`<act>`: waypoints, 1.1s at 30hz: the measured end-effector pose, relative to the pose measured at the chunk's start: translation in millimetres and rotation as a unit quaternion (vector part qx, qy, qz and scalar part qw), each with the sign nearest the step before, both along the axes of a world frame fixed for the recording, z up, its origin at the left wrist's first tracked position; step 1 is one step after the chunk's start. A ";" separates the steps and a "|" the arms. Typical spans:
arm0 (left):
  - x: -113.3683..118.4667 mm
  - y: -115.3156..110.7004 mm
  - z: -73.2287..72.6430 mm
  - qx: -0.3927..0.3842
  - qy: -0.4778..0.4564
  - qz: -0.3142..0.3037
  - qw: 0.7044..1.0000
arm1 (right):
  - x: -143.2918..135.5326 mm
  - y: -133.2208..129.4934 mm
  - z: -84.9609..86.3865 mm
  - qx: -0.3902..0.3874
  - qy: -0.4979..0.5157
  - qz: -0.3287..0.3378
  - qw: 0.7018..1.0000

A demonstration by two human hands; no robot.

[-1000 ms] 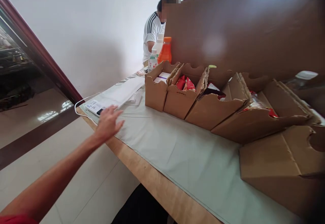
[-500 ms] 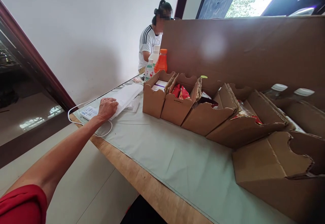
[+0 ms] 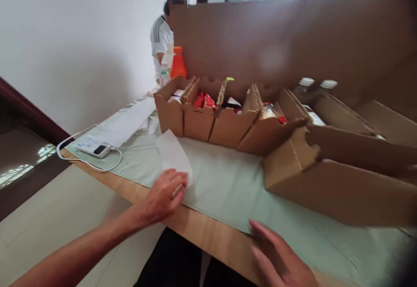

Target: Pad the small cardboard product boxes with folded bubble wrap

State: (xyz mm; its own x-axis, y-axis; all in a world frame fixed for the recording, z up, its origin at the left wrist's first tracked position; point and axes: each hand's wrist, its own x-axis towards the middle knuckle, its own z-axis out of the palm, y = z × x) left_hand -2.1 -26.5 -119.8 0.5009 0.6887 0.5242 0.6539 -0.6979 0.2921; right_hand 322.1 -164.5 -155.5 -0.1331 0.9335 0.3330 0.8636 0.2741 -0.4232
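Note:
A thin white translucent bag (image 3: 174,150) hangs from the pinched fingers of my left hand (image 3: 166,193), just above the cloth near the table's front edge. It looks like a flat plastic bag, slightly curved. My right hand (image 3: 280,256) is at the lower right over the table edge, thumb and fingers apart, holding nothing; it is partly cut off by the frame and a little blurred. More flat white bags (image 3: 133,120) lie in a stack at the left of the table. Beside them rests a white power bank (image 3: 93,146) with a white cable.
Several cardboard bins (image 3: 197,122) with packets stand in a row, one bin (image 3: 325,187) jutting nearer at right. Behind rises a tall cardboard panel (image 3: 260,39). An orange bottle (image 3: 177,63) stands at the far end, near a person (image 3: 161,39) in white. Two white-capped bottles (image 3: 306,83) are behind the bins.
My left hand has come from the stack towards me and to the right, taking one white bag with it. My right hand has entered at lower right. The view has turned right and down.

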 end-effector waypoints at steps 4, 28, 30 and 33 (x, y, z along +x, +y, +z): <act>72.5 -70.5 -22.6 -0.097 -0.007 -0.172 0.980 | -19.2 15.9 16.2 0.039 -0.071 0.082 0.993; 126.5 34.4 -9.4 -0.291 0.114 0.051 0.948 | -11.9 -4.4 8.8 -0.073 -0.012 -0.041 0.996; 121.2 37.9 -9.8 -0.312 0.099 0.061 0.943 | -8.4 -8.2 7.1 -0.074 -0.004 -0.059 0.996; 117.2 45.1 -7.9 -0.315 0.077 0.085 0.942 | -1.5 0.4 12.1 -0.088 0.009 -0.074 0.993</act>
